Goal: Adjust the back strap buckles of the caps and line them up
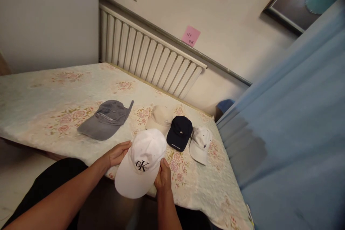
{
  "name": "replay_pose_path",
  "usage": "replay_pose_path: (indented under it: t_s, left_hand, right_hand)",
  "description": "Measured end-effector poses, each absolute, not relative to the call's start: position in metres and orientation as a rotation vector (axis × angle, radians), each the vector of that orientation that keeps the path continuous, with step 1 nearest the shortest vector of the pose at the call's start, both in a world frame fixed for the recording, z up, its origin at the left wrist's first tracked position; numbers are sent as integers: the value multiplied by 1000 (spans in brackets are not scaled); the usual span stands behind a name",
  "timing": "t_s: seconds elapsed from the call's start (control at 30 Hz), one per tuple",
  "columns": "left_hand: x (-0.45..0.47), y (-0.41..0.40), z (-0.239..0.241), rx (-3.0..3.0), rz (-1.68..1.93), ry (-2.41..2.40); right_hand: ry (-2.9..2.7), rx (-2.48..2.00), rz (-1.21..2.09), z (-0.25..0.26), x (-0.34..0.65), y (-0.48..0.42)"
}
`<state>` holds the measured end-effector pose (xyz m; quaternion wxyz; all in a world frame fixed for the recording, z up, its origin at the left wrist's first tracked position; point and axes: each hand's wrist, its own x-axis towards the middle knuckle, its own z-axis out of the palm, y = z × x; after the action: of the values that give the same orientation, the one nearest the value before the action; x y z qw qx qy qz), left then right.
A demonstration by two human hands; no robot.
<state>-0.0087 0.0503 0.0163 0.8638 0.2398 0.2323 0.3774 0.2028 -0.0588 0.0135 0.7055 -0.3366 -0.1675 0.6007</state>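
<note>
A white baseball cap (144, 151) with dark letters on its front is held up between my two hands, its brim tilted toward me. My left hand (118, 153) grips its left side, the fingertips partly hidden behind the cap. On the opposite side, my right hand (163, 175) is closed on the edge near the brim. Just beyond it lie a beige cap (159, 116), partly covered by the white one, a black cap (180, 133) and an off-white cap (201, 143) in a row. A grey cap (106, 119) with its strap sticking out rests farther left.
The caps lie on a bed-like surface with a floral cover (81, 86). A white radiator (151, 50) runs along the wall behind it. On the right hangs a blue curtain (291, 122). A pink note (191, 36) is stuck above the radiator.
</note>
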Motion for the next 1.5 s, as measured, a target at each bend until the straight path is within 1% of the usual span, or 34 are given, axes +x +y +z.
replay_pose_path:
  t_s: [0.4, 0.63, 1.13, 1.23, 1.33, 1.5]
  left_hand:
    - [-9, 49, 18, 485, 795, 489]
    - [-11, 41, 32, 559, 637, 373]
    - [-4, 43, 22, 457, 723, 497]
    - [-5, 43, 24, 420, 676, 493]
    - [-8, 37, 29, 390, 558, 445]
    - [-12, 24, 35, 535, 588, 368]
  right_hand:
    - [-351, -758, 1324, 12, 203, -58]
    - [-334, -745, 1334, 14, 203, -58]
    - [-382, -794, 1300, 14, 204, -59]
    - [-366, -778, 1301, 12, 204, -59]
    - [-345, -786, 1297, 10, 205, -59]
    - [-322, -796, 1294, 9, 206, -59]
